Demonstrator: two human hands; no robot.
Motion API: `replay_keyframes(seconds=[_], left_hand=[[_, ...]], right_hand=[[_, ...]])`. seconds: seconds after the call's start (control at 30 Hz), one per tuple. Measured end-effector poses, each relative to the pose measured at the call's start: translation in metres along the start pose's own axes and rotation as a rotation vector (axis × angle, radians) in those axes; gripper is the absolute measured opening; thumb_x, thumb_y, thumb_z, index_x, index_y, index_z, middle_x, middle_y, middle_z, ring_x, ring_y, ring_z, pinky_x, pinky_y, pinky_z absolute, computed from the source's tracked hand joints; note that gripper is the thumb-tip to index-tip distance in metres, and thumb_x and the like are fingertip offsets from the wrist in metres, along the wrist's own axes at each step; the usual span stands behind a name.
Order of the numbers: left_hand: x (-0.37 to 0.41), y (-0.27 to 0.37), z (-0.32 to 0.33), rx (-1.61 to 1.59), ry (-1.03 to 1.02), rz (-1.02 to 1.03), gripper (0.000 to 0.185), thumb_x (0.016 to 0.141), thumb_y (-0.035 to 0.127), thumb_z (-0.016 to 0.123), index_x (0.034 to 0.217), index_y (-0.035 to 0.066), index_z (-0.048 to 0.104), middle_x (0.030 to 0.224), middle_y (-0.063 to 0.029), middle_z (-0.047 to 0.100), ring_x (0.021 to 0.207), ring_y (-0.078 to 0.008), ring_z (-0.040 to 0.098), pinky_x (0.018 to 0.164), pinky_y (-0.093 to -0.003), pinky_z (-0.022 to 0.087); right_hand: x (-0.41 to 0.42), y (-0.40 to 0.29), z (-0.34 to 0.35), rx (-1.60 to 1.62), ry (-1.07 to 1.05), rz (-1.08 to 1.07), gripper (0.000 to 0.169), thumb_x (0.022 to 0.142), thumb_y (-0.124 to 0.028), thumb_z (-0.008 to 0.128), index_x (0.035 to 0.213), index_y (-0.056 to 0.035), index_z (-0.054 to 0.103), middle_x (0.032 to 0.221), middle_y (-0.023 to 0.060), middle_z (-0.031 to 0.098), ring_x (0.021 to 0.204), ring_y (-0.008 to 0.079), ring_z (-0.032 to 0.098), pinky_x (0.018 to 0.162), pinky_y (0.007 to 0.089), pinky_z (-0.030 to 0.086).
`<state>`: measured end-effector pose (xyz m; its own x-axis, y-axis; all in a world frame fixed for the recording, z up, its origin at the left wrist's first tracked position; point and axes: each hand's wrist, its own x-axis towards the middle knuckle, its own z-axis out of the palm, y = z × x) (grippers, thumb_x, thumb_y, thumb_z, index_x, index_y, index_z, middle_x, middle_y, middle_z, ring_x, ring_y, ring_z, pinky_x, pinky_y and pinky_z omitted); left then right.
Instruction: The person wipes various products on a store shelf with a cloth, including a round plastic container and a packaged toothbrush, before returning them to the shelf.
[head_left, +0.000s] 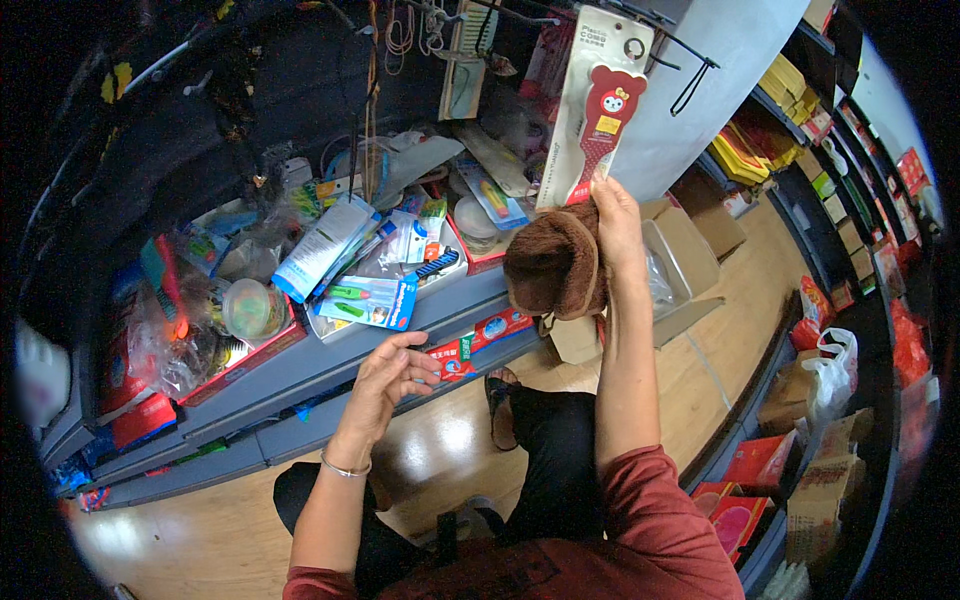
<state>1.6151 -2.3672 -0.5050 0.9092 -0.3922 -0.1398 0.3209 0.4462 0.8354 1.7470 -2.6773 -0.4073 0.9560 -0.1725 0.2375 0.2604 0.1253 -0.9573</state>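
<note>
My right hand (619, 225) is raised at the upper right, its fingers closed on the lower end of a carded plastic hairbrush (606, 112). The brush is dark red with a bear-shaped head, and its white card tilts slightly. A brown fuzzy cloth item (555, 262) is bunched beside that same hand and seems held in it; its exact kind I cannot tell. My left hand (394, 367), with a bangle at the wrist, hovers before the shelf edge with fingers loosely apart and nothing in it. Just above it lies a blue-carded pack of green items (367, 301).
Packs and tubs crowd red and white trays on the grey shelf (247, 405). A clear round tub (255, 309) stands at left. Metal hooks (679, 64) jut out above. An opened cardboard box (682, 262) is on the floor at right, with another stocked shelf (765, 420) beyond.
</note>
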Motion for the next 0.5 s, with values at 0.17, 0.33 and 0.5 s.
replay_keyframes(seconds=[0.17,0.33,0.5], left_hand=[[0.000,-0.001,0.002,0.012,0.000,-0.006,0.042,0.098,0.032,0.052,0.126,0.002,0.051,0.101,-0.0142,0.066,0.088,-0.0187,0.066,0.076,-0.0298,0.055],[0.000,-0.001,0.002,0.044,0.014,-0.001,0.042,0.097,0.033,0.053,0.126,0.002,0.051,0.101,-0.0139,0.066,0.089,-0.0180,0.066,0.076,-0.0294,0.054],[0.001,-0.002,0.002,0.073,0.015,-0.016,0.042,0.097,0.034,0.054,0.126,0.003,0.052,0.100,-0.0133,0.066,0.089,-0.0174,0.065,0.076,-0.0290,0.054]], right_hand=[[-0.001,0.006,0.002,-0.015,0.023,-0.012,0.025,0.101,-0.024,0.050,0.097,-0.0041,0.064,0.088,-0.0028,0.063,0.076,0.0049,0.054,0.070,0.0235,0.045],[-0.004,0.000,0.008,0.042,0.058,-0.027,0.026,0.101,-0.023,0.049,0.098,-0.0026,0.064,0.090,-0.0028,0.064,0.078,0.0048,0.054,0.072,0.0237,0.044],[-0.003,-0.001,0.000,-0.038,0.036,0.004,0.027,0.101,-0.024,0.049,0.100,-0.0010,0.064,0.089,-0.0023,0.064,0.078,0.0052,0.054,0.073,0.0235,0.044]])
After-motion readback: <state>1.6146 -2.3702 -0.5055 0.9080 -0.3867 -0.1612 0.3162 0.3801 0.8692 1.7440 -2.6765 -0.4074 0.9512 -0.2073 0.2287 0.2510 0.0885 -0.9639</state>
